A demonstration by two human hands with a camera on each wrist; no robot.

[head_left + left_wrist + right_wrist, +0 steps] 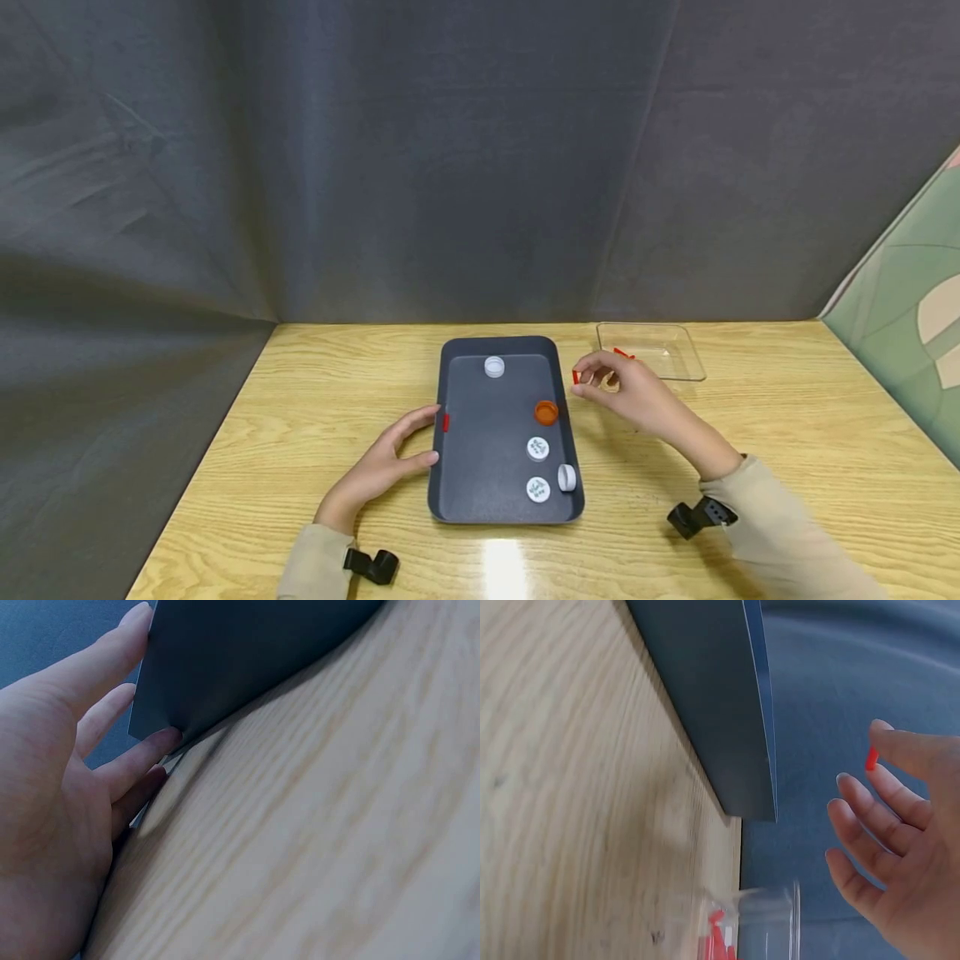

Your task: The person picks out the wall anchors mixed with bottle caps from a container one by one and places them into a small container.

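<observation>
A dark grey tray (pixel 487 467) lies on the wooden table. My left hand (pixel 388 450) rests at its left rim, fingers and thumb extended and touching the side; the left wrist view shows the fingertips on the tray's outer wall. Between thumb and forefinger my right hand (pixel 618 385) pinches a small red stick-like piece (pixel 871 758), held above the table just right of the tray. Another red piece (pixel 446 422) lies along the tray's left inner edge. More red pieces (pixel 718 941) sit in a clear plastic box (pixel 678 362) behind the right hand.
Inside the tray are a white cap (pixel 494 367) near the back, an orange cap (pixel 546 412) at the right, two white discs with green print (pixel 537 449) and a white cap on its side (pixel 567 477). A dark curtain (pixel 450 167) hangs behind the table.
</observation>
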